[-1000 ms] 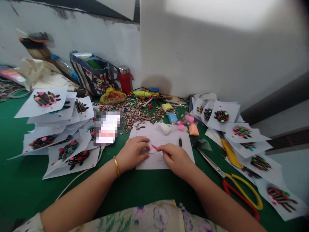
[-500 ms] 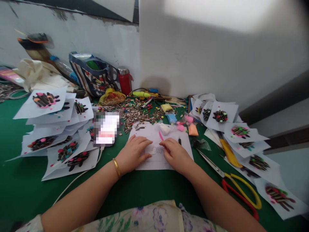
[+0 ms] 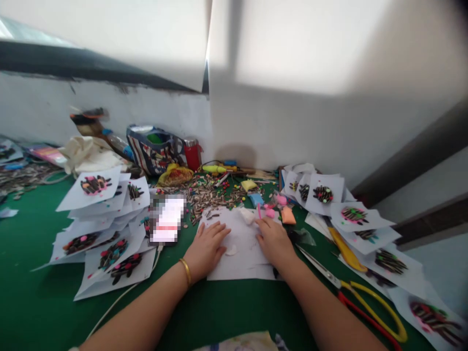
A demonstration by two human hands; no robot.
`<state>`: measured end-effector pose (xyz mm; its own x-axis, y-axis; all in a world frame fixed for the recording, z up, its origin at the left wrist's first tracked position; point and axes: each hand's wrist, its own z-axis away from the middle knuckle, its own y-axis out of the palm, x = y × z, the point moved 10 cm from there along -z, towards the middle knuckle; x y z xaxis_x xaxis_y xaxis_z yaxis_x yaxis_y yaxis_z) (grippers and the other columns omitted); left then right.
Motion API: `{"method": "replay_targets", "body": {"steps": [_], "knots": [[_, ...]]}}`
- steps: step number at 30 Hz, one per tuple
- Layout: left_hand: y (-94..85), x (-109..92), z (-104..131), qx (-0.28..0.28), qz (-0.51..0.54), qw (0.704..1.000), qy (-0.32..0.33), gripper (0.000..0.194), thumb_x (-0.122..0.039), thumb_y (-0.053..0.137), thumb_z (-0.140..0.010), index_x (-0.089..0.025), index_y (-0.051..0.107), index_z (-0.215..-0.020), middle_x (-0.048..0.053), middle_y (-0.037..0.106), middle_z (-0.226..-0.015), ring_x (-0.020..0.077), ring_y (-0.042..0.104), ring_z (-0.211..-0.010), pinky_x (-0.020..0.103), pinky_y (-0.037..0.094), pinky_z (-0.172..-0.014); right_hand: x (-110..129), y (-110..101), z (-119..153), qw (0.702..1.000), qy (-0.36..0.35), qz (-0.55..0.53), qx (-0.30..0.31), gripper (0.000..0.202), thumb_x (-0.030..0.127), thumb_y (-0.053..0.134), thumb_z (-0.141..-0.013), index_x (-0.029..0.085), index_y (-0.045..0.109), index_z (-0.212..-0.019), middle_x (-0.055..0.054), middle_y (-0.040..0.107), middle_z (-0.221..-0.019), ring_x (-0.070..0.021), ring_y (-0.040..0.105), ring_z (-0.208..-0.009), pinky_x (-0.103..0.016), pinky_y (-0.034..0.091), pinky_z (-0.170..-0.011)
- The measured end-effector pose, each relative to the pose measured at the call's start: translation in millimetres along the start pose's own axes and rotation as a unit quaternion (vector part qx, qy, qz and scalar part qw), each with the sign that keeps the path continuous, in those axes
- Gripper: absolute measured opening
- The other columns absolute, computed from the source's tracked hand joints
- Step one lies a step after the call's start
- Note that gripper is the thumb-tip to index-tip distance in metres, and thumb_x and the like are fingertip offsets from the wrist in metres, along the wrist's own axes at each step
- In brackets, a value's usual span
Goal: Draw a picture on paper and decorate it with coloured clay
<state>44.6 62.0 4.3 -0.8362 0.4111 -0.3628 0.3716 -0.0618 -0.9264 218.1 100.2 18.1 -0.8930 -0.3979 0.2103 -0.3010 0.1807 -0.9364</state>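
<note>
Pink slim tool (image 3: 259, 211), mostly hidden, juts from the gripping right hand (image 3: 276, 243). Left hand (image 3: 209, 247) lies spread on white paper (image 3: 239, 267).

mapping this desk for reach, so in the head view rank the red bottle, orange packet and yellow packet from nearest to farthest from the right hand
1. Orange packet: just beyond the right hand, slightly to its right.
2. Yellow packet: farther back, to the left.
3. Red bottle: at the back, farther left.

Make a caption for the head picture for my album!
Left hand over paper, right hand with a pink tool, seeds beyond.
</note>
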Motion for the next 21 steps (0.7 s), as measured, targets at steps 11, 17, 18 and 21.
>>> {"method": "replay_targets", "body": {"steps": [11, 17, 18, 21], "knots": [[-15.7, 2.9, -0.8, -0.067, 0.028, 0.997, -0.023, 0.054, -0.018, 0.058, -0.083, -0.025, 0.048, -0.136, 0.009, 0.049, -0.144, 0.0260, 0.042, -0.135, 0.057, 0.018, -0.117, 24.9, -31.2, -2.3, 0.985, -0.105, -0.088, -0.109, 0.026, 0.004, 0.051, -0.084, 0.022, 0.069, -0.090, -0.005, 0.067, -0.089, -0.0218, 0.059, -0.087, -0.036, 0.044, -0.079], [-35.6, -10.2, -8.2, -0.118, 0.055, 0.991, -0.036, 0.029, -0.018, 0.055, -0.086, -0.025, 0.068, -0.111, 0.007, 0.068, -0.110, 0.0243, 0.060, -0.106, 0.042, 0.046, -0.096, 52.0, -64.2, 16.9, 0.955, -0.201, -0.122, -0.183, 0.027, 0.008, 0.051, -0.088, 0.025, 0.069, -0.098, -0.005, 0.068, -0.095, -0.0217, 0.059, -0.091, -0.040, 0.045, -0.087], [-38.1, -12.1, -9.6, -0.117, 0.061, 0.991, -0.037, 0.023, -0.020, 0.054, -0.086, -0.025, 0.071, -0.101, 0.006, 0.069, -0.100, 0.0233, 0.062, -0.099, 0.039, 0.048, -0.091, 52.9, -67.4, 19.2, 0.950, -0.207, -0.128, -0.195, 0.027, 0.009, 0.050, -0.089, 0.025, 0.069, -0.100, -0.005, 0.069, -0.095, -0.0218, 0.059, -0.090, -0.040, 0.046, -0.086], [-44.9, -11.7, -10.8, -0.120, 0.082, 0.988, -0.055, 0.018, -0.022, 0.054, -0.086, -0.024, 0.072, -0.087, 0.004, 0.068, -0.090, 0.0201, 0.063, -0.089, 0.033, 0.050, -0.083, 47.6, -70.6, 21.6, 0.943, -0.202, -0.138, -0.226, 0.031, 0.012, 0.050, -0.090, 0.027, 0.065, -0.113, -0.006, 0.068, -0.102, -0.0235, 0.060, -0.097, -0.043, 0.047, -0.090]]}}
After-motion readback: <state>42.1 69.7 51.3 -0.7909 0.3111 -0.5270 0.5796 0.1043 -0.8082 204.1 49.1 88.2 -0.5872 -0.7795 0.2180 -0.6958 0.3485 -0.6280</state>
